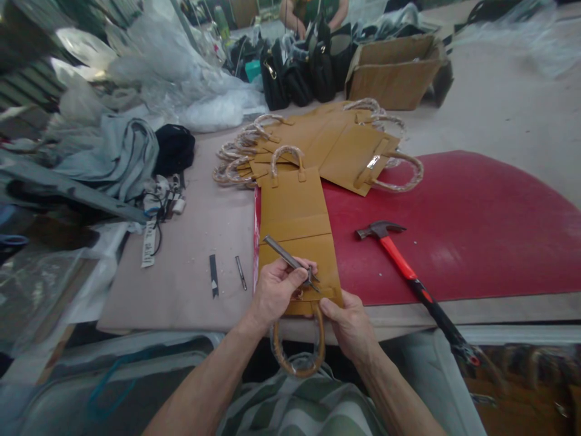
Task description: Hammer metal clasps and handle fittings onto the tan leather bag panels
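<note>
Directly in front of me a tan bag panel lies lengthwise, with a plastic-wrapped handle at each end. Its near handle hangs over the table edge. My left hand is closed on a metal punch with a forked tip, held slanted just above the panel's near end. I cannot tell whether the prongs touch the leather. My right hand pinches the panel's near right corner, thumb on top. To the right, a claw hammer with a red and black grip rests on a red mat.
More tan bag panels are piled beyond. Left of the panel lie a flat dark strip and a small metal rod. Black bags, a cardboard box and clear plastic stand farther back, near another person's hands.
</note>
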Demonstrator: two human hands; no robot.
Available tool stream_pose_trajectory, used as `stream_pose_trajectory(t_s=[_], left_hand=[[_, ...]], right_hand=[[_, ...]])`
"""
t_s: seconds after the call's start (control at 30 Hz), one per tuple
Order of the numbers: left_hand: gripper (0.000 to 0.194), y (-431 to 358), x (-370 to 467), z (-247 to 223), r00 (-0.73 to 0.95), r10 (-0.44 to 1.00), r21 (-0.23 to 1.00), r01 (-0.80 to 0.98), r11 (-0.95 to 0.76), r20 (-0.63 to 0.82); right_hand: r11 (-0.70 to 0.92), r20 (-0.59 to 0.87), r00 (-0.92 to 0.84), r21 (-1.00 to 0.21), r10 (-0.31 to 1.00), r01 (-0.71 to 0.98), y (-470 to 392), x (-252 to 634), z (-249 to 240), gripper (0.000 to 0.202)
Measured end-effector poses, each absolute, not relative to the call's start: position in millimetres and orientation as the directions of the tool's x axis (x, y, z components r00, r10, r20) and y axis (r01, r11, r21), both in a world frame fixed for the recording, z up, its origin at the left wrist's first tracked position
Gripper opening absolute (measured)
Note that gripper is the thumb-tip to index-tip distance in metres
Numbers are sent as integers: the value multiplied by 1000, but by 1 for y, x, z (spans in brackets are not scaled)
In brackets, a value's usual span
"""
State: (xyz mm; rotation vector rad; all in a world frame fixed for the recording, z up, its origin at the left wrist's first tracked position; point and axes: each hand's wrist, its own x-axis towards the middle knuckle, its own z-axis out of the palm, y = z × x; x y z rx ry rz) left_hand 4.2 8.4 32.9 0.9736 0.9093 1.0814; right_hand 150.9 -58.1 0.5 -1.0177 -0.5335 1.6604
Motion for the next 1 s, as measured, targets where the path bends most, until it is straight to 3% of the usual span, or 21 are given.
stream_pose_trajectory(t_s=[0.17, 1.0], left_hand=[[27, 7, 2, 30, 244, 958, 912, -340, 232, -152], [23, 0, 6, 38, 250, 968, 992, -125, 37, -5]], right_hand=[[-328, -335, -91, -769, 938, -549, -60, 152, -1, 36], [-332, -341, -81, -787, 936, -520, -59, 154, -5, 34]])
